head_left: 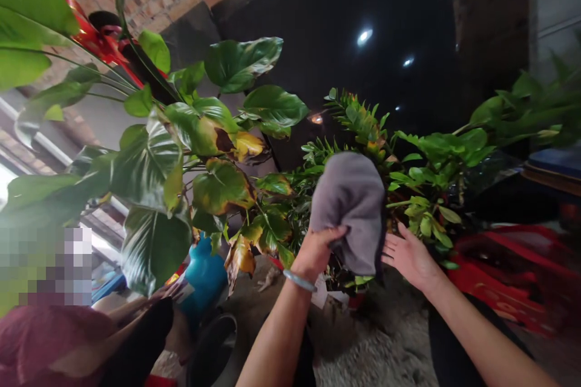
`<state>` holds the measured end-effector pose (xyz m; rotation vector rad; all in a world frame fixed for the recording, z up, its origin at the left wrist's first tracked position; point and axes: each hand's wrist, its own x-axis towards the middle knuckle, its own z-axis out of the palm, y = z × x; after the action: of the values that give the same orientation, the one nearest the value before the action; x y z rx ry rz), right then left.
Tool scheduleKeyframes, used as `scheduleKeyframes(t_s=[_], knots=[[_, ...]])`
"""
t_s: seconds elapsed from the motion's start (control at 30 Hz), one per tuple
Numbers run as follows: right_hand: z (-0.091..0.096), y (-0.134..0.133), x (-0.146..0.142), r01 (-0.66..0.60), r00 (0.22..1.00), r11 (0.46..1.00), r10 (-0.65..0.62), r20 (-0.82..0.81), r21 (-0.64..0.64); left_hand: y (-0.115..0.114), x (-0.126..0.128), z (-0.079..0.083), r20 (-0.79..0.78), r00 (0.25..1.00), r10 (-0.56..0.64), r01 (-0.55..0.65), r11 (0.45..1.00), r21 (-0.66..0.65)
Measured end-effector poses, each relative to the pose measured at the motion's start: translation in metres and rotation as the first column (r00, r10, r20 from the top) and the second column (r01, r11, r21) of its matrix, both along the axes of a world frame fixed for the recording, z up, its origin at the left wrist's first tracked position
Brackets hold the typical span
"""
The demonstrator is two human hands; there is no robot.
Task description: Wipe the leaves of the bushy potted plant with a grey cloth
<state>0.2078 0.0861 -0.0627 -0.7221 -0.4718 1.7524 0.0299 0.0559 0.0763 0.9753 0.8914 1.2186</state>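
Note:
A folded grey cloth (348, 199) hangs upright in front of the plants, gripped near its lower left by my left hand (320, 248). The thumb of that hand lies across the near face of the cloth, and its other fingers are hidden behind. My right hand (413, 257) is at the right of the cloth with its fingers stretched out and apart, the fingertips close to the cloth's edge. Whether they touch it I cannot tell. Behind the cloth stands a plant with small green leaves (358, 118).
Broad green leaves (147, 163), some yellowed and brown (222, 184), fill the left. A person in a maroon top (54, 344) is at lower left, near a blue container (206, 275) and a dark bucket (215, 351). A red bag (508, 278) lies at right. A dark glossy panel (340, 30) stands behind.

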Motion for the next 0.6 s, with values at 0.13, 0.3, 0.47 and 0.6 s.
scheduleKeyframes(t_s=[0.13,0.3,0.47,0.6], knots=[[0.004,-0.002,0.004,0.011,0.999,0.995,-0.014,-0.029,-0.100,0.004,0.003,-0.023,-0.013,0.985,0.172,-0.172,0.981,-0.088],[0.017,-0.010,0.004,-0.046,0.999,0.994,0.044,-0.025,-0.097,-0.054,-0.021,-0.052,-0.306,0.932,-0.191,0.115,0.961,-0.251],[0.019,-0.012,0.002,-0.009,1.000,0.997,0.008,-0.021,-0.072,-0.046,-0.029,0.003,-0.278,0.961,0.011,0.001,0.999,0.043],[0.010,-0.006,0.006,-0.014,1.000,0.998,0.013,-0.019,-0.054,-0.016,-0.027,0.002,-0.017,0.958,0.287,-0.286,0.956,0.067]])
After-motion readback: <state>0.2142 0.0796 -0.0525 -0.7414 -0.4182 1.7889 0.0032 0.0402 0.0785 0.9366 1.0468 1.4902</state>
